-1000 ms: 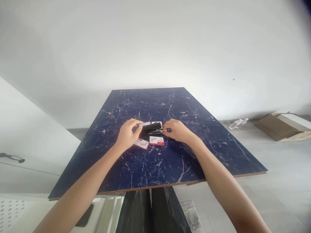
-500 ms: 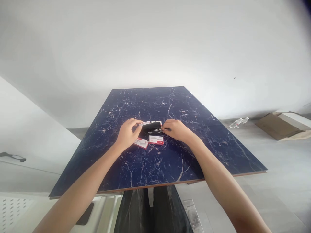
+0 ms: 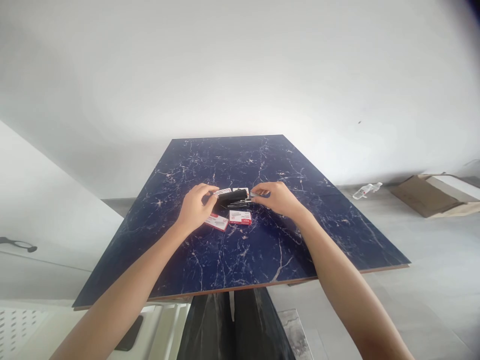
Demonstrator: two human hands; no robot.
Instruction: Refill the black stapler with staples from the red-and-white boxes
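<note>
A black stapler (image 3: 232, 195) lies on the blue marbled table (image 3: 240, 260), its top raised from the metal magazine. My left hand (image 3: 197, 205) is closed on the stapler's left end, thumb and fingertips pinching it. At the other end, my right hand (image 3: 275, 200) pinches a small grey strip (image 3: 256, 194), which looks like a row of staples. Nearer to me lie two red-and-white staple boxes, a left box (image 3: 217, 222) beside my left hand and a right box (image 3: 240, 217). Behind the stapler, two more pale boxes are partly hidden.
Beyond the table's far edge stands a white wall (image 3: 225, 70). On the floor to the right are a clear plastic bottle (image 3: 366, 190) and an open cardboard box (image 3: 431, 196). A dark phone-like object (image 3: 129, 334) rests on a pale surface at lower left.
My right hand's fingers have spread a little and lifted, and the grey strip now shows between them. The dark piece seen by those fingers before no longer shows. My left hand keeps its hold.
</note>
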